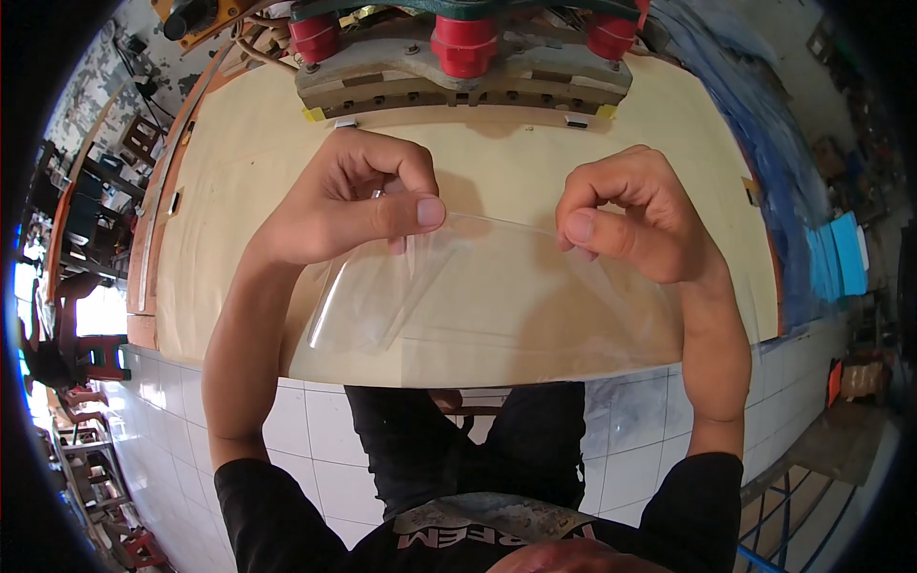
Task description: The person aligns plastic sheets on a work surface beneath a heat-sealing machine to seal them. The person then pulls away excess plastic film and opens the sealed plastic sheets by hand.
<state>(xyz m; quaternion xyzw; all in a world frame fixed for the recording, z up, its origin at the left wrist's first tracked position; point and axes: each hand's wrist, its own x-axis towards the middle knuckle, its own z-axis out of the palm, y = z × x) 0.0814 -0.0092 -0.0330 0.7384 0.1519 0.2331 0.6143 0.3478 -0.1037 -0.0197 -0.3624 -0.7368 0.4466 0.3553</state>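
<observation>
A clear plastic sheet (497, 277) hangs between my two hands above the pale yellow table surface. My left hand (368, 196) pinches its upper left edge between thumb and fingers, and the plastic curls into a fold beneath it. At the upper right corner, my right hand (626, 215) grips the sheet with thumb against fingertips. The top edge runs taut from one hand to the other. Lower down, the film is so transparent that its exact outline is hard to make out.
Beyond my hands stands a press-like machine (463, 86) with red cylindrical mounts (464, 46). Yellow paper (229, 191) covers the table. Blue plastic sheeting (740, 124) drapes along the right side, near a light-blue item (841, 253). Stools and furniture (100, 355) stand at left.
</observation>
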